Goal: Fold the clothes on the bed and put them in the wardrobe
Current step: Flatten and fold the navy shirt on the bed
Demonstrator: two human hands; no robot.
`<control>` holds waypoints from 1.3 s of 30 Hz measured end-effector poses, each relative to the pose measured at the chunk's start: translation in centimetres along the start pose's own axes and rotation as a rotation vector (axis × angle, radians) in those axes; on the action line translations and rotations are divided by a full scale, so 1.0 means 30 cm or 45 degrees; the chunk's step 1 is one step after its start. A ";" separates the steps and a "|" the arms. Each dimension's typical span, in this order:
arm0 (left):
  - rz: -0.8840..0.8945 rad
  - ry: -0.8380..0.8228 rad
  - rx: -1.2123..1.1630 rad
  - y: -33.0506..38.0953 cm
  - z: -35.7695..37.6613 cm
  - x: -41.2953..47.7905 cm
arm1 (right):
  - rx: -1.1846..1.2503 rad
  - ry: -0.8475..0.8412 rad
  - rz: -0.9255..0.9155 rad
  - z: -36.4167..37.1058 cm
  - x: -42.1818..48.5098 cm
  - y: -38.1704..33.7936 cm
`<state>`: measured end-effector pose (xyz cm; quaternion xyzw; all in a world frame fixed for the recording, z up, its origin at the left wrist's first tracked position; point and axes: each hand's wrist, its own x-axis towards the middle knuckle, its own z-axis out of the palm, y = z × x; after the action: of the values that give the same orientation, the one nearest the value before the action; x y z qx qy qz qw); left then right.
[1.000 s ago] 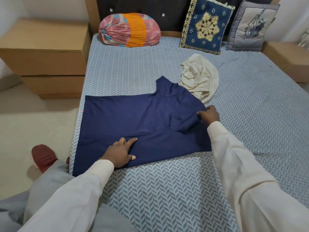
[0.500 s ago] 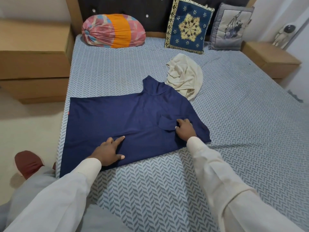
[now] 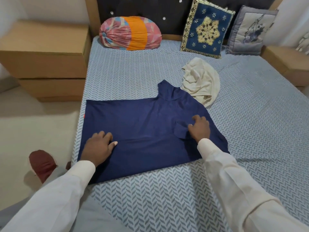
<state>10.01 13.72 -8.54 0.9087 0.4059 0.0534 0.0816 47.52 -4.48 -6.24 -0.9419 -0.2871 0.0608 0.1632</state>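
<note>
Bare bedsheet (image 3: pixel 250 131) lies right of the navy shirt (image 3: pixel 142 128); cream garment (image 3: pixel 200 81) crowds its far edge

A pink-and-orange bolster (image 3: pixel 130 33), a blue cushion (image 3: pixel 206 29) and a grey cushion (image 3: pixel 249 30) line the dark headboard (image 3: pixel 167 7); a nightstand (image 3: pixel 45 52) stands left.
</note>
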 end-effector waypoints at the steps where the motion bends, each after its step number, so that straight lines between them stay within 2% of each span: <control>1: 0.010 -0.005 0.026 -0.003 -0.006 0.012 | 0.042 -0.013 -0.064 0.006 0.014 -0.019; 5: -0.031 -0.068 0.034 -0.070 -0.043 0.137 | 0.041 -0.228 -0.387 0.086 0.122 -0.201; 8: -0.043 -0.180 0.081 -0.105 -0.081 0.271 | -0.149 -0.427 -0.496 0.132 0.222 -0.337; 14: -0.209 -0.343 0.108 -0.213 -0.141 0.515 | -0.478 -0.541 -0.412 0.137 0.423 -0.511; 16: -0.234 -0.370 0.143 -0.247 -0.150 0.565 | -0.493 -0.558 -0.369 0.152 0.451 -0.518; 19: -0.216 -0.305 0.130 -0.277 -0.152 0.586 | -0.383 -0.575 -0.296 0.152 0.457 -0.506; 22: -0.205 -0.157 -0.050 -0.295 -0.161 0.537 | -0.037 -0.501 -0.240 0.120 0.430 -0.455; 24: -0.205 -0.034 -0.147 -0.289 -0.181 0.461 | 0.114 -0.342 -0.228 0.087 0.360 -0.392; 27: -0.208 0.123 -0.168 -0.269 -0.208 0.296 | 0.101 -0.104 -0.314 0.032 0.182 -0.303; 31: -0.114 0.148 -0.127 -0.229 -0.215 0.061 | 0.158 0.037 -0.337 0.007 -0.047 -0.186; 35: 0.009 0.203 -0.043 -0.194 -0.204 -0.088 | 0.144 0.079 -0.366 0.025 -0.188 -0.079; 39: 0.059 0.095 0.145 -0.167 -0.170 -0.156 | 0.126 -0.044 -0.327 0.042 -0.250 -0.047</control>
<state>2.41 14.05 -4.65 0.9185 0.3897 0.0659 0.0134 40.31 -7.26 -6.77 -0.8871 -0.4046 0.0697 0.2108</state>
